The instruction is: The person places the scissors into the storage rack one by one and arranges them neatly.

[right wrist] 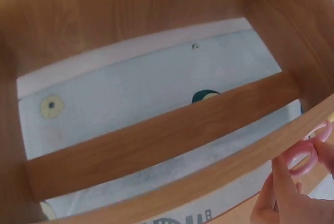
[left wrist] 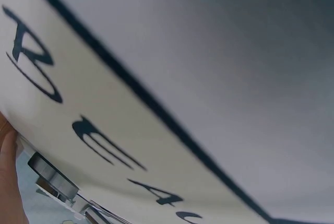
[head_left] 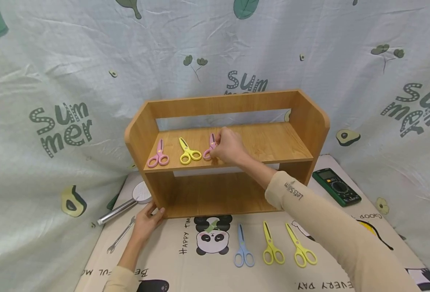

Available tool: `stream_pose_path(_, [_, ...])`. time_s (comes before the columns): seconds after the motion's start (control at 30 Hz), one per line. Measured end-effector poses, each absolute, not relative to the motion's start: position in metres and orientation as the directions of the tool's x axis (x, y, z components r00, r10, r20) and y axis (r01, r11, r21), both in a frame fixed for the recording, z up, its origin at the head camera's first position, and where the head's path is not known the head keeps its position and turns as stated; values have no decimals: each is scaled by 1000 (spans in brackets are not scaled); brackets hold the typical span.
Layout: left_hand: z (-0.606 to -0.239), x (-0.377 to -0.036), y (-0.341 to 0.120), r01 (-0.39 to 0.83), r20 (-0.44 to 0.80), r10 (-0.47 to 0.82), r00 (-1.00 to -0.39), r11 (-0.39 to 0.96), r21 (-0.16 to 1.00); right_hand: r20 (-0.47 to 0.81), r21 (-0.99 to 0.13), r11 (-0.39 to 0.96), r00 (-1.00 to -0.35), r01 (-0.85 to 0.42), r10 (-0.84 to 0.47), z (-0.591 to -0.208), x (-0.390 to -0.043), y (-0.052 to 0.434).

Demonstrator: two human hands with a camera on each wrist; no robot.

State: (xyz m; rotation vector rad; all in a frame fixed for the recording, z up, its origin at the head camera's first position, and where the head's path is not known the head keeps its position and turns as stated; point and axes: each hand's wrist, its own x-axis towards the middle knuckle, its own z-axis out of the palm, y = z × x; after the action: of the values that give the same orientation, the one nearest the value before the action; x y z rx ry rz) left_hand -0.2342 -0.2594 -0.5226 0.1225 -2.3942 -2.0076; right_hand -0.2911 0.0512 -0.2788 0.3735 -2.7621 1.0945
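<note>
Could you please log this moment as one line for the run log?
right hand: pinches pink scissors on upper shelf | left hand: rests on shelf base | mat: three scissors

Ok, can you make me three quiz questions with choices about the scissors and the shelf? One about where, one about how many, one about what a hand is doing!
1. Where does the blue scissors lie?
A. on the mat in front of the shelf
B. on the upper board
C. on the multimeter

2. How many scissors lie on the mat?
A. one
B. three
C. five

3. What is the right hand doing?
A. resting flat on the mat
B. holding a wrench
C. holding the pink scissors on the upper board of the wooden shelf

Answers:
1. A, it lies beside the panda print.
2. B, one blue and two yellow scissors.
3. C, its fingers pinch the handles there.
</note>
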Motion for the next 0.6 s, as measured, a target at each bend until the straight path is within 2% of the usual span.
stream_pose_path(0.3, [-522, -236, -258, -43, -31, -65, -997, 188, 981, 141, -571, 771, -959, -281, -245, -271, -299, 53])
stream_pose_path(0.43, [-521, -235, -259, -55, -43, -63, -997, 197, 979, 78, -557, 794, -967, -242, -241, -268, -301, 52])
stream_pose_path(0.6, [-520, -234, -259, -63, -52, -62, -997, 186, 980, 45, -481, 845, -969, -233, -242, -262, -302, 49])
